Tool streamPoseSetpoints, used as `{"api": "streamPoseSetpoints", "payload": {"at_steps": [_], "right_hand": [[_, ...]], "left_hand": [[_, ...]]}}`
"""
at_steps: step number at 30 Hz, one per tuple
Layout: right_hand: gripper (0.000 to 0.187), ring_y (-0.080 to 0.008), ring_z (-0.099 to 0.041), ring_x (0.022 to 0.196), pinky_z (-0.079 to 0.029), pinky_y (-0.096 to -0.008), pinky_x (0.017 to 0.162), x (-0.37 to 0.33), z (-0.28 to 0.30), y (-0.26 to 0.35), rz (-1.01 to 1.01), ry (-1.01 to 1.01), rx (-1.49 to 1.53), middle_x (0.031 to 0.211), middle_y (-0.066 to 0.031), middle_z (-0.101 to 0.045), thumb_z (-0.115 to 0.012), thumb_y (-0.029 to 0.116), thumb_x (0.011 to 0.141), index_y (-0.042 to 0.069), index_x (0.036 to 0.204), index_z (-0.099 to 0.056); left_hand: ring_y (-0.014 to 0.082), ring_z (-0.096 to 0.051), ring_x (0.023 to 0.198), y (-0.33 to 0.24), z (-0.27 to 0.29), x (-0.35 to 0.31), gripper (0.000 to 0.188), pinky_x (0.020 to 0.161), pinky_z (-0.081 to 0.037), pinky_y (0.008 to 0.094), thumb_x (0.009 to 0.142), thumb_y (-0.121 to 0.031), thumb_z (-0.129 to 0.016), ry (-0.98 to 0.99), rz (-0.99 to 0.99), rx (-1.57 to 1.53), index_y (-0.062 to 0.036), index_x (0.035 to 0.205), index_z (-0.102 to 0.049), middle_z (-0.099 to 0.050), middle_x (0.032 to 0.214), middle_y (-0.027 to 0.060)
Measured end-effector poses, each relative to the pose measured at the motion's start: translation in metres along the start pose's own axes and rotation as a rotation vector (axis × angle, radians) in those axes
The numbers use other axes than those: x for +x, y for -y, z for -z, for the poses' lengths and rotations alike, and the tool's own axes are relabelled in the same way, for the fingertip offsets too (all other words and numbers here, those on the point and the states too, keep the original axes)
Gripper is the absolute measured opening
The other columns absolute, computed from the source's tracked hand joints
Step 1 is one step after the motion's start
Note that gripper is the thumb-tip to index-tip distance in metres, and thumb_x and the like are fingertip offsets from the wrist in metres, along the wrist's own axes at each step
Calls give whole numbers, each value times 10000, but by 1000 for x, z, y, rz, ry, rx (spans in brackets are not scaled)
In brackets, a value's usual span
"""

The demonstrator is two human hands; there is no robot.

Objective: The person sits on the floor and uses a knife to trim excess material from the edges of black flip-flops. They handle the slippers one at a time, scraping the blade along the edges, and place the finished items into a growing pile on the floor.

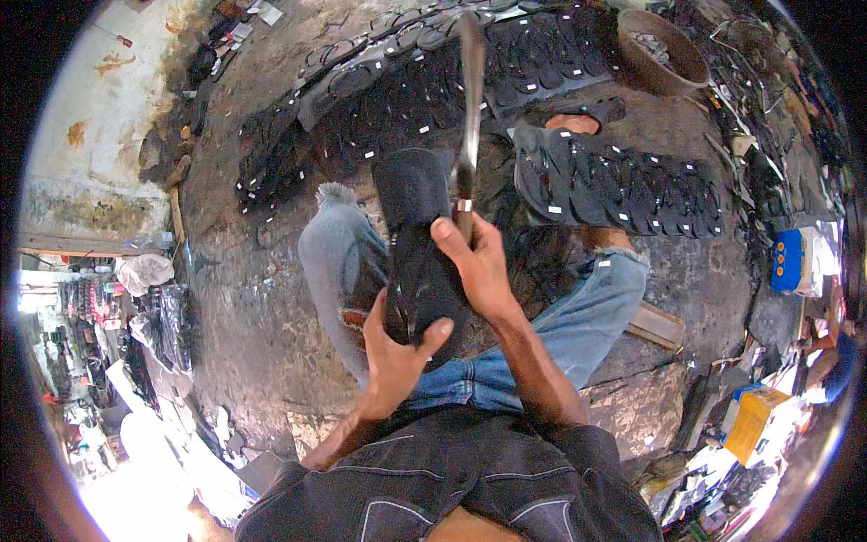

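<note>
Between my knees a black rubber sandal [433, 285] stretches away from me, over a wider black slab [413, 185]. Around its near end my left hand [397, 361] is closed, thumb on the right side and fingers on the left. My right hand [479, 266] grips the wooden handle of a long knife [471, 99], whose blade points away from me. The blade runs just right of the slab and looks smeared by motion. The right thumb lies close to the sandal's edge; I cannot tell whether they touch.
Rows of black sandals [424, 99] with small white tags curve across the far floor. More sandals [623, 185] lie beyond my right knee. A brown bowl [664, 50] stands far right. A wooden block [655, 325] lies beside my right leg, and boxes [754, 420] stand farther right.
</note>
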State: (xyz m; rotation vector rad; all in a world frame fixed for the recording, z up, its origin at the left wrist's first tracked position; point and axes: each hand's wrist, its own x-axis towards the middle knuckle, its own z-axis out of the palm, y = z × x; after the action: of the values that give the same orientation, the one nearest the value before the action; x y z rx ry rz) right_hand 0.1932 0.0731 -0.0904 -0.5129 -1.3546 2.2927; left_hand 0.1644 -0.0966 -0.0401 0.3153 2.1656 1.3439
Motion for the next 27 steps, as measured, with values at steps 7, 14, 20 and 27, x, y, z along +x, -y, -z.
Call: {"api": "streamPoseSetpoints", "payload": {"at_steps": [7, 14, 20, 27], "right_hand": [[398, -61, -582, 815, -495, -242, 746, -63, 3, 26, 13, -16, -297, 890, 10, -676, -827, 210, 896, -26, 1178, -675], [280, -472, -664, 766, -504, -501, 657, -193, 44, 14, -316, -2, -918, 829, -256, -665, -562, 318, 1029, 67, 1143, -608], [277, -504, -642, 800, -480, -547, 657, -204, 48, -12, -378, -18, -961, 825, -263, -653, -584, 340, 1009, 73, 1084, -583], [319, -494, -651, 820, -483, -563, 667, -82, 52, 18, -231, 120, -1096, 832, -235, -679, -550, 384, 1035, 66, 1010, -569]], "left_hand": [[159, -650, 1051, -48, 8, 50, 489, 902, -524, 294, 966, -249, -731, 113, -165, -332, 2, 1353, -571, -677, 1184, 80], [89, -639, 964, -28, 23, 54, 435, 865, -504, 256, 1028, -420, -633, 183, 130, -524, -39, 1234, -665, -699, 1099, 14], [87, -623, 985, -21, 16, 53, 433, 883, -490, 263, 1025, -411, -644, 178, 175, -494, -46, 1257, -621, -678, 1082, -2], [101, -632, 927, -21, 22, 57, 382, 824, -515, 273, 1007, -333, -692, 179, 168, -447, -38, 1234, -604, -671, 1064, 14]]}}
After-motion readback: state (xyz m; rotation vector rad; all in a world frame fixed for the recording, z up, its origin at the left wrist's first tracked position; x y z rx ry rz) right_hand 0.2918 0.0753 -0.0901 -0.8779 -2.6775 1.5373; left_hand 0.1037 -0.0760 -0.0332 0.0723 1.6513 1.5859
